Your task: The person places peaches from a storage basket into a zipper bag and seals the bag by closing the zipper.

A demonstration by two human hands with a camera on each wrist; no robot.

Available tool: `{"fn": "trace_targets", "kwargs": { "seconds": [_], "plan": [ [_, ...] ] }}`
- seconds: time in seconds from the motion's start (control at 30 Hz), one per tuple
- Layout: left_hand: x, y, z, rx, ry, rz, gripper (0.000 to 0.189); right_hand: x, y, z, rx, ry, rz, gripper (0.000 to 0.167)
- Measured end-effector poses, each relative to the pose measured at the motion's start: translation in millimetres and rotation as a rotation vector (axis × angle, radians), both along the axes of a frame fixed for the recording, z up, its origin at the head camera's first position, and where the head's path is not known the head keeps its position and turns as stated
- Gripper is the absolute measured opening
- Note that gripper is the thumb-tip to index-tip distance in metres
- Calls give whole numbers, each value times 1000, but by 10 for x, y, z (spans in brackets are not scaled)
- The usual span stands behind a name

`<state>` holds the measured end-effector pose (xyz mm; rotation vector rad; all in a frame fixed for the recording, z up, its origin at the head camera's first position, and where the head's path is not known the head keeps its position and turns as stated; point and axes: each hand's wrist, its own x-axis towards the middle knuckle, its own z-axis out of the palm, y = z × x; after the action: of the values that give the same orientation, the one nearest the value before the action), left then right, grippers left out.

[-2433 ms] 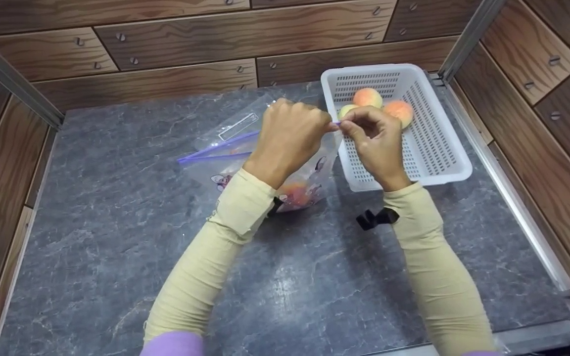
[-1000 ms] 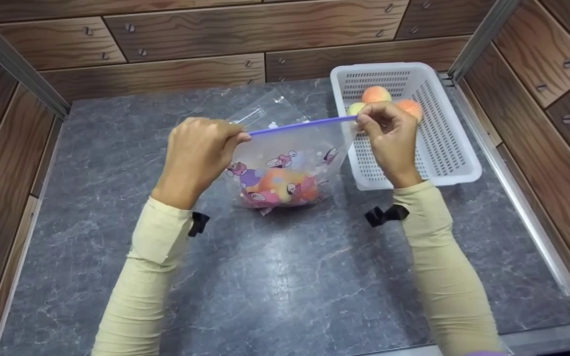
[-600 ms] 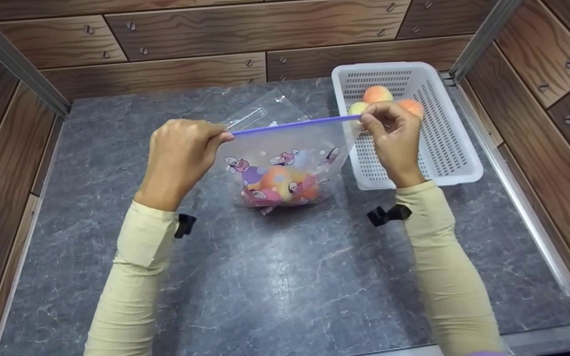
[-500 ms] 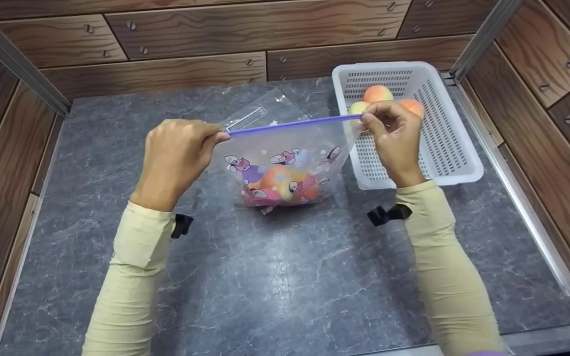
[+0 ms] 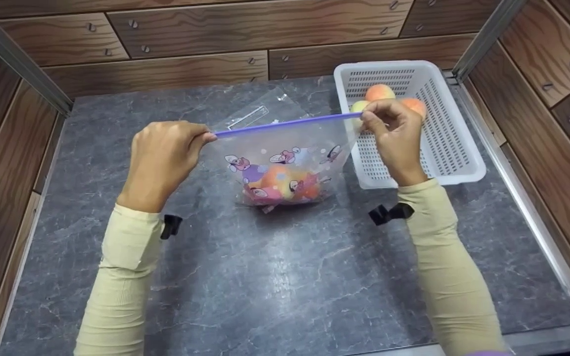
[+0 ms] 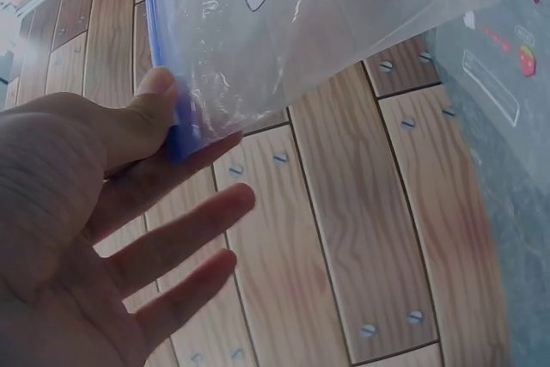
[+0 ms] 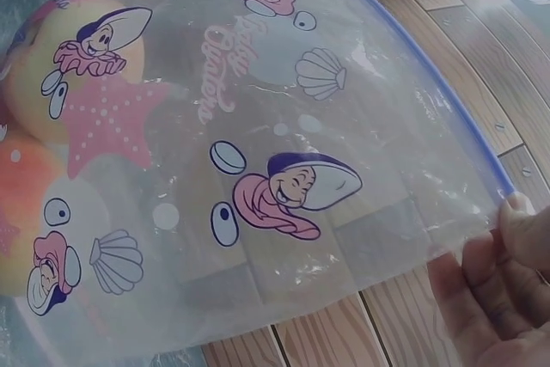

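Observation:
A clear zip bag [image 5: 290,153] with cartoon prints and a purple zip strip [image 5: 285,124] stands upright in the middle of the table. Orange-yellow peaches [image 5: 277,180] lie in its bottom. At the strip's left end, my left hand [image 5: 161,160] pinches the corner between thumb and index finger; the left wrist view shows its other fingers [image 6: 193,225] spread apart. My right hand [image 5: 394,141] pinches the right end of the strip, over the near-left side of the basket. The strip looks pressed together along its length and is stretched straight between both hands.
A white slotted basket [image 5: 446,143] holds several peaches [image 5: 380,93] at the back right, partly hidden by the right hand. Behind the zip bag, another clear plastic bag [image 5: 265,106] lies flat on the grey marbled table [image 5: 285,277]. Wood-patterned walls [image 5: 191,32] enclose the table.
My left hand has gone from beside the right hand leftward along the strip to its left end. The strip, earlier apart at the left, now looks pressed together. The right hand has barely moved.

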<state>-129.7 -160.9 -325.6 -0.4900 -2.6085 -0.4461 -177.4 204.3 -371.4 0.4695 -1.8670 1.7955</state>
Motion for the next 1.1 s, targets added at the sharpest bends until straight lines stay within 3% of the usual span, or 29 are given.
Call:
{"fn": "trace_targets", "kwargs": {
  "seconds": [0.2,0.43,0.63,0.73,0.87,0.93,0.97,1.1],
  "plan": [
    [27,102,91,-31,-62,-13,21,32,52,12,-29,-17,60,4],
    [-33,486,152,-115,-154,-113,56,59,87,8,-49,-15,81,5],
    [-143,778,54,-115,-216,-182,27,151,67,-5,-56,-35,71,4],
    [-159,810,7,-83,-205,-186,16,258,64,-40,-49,-40,3,6],
    [-153,803,-15,-52,-153,-182,17,463,33,-160,-77,-69,-109,4],
    [-145,801,-16,-45,-125,-173,18,589,-16,-263,-91,-170,-85,3],
    [-143,801,-22,-42,-113,-168,18,652,-52,-327,-108,-247,-31,5],
    [-134,816,-50,-31,-54,-146,18,860,-238,-626,-163,-707,262,22]
  ]
}}
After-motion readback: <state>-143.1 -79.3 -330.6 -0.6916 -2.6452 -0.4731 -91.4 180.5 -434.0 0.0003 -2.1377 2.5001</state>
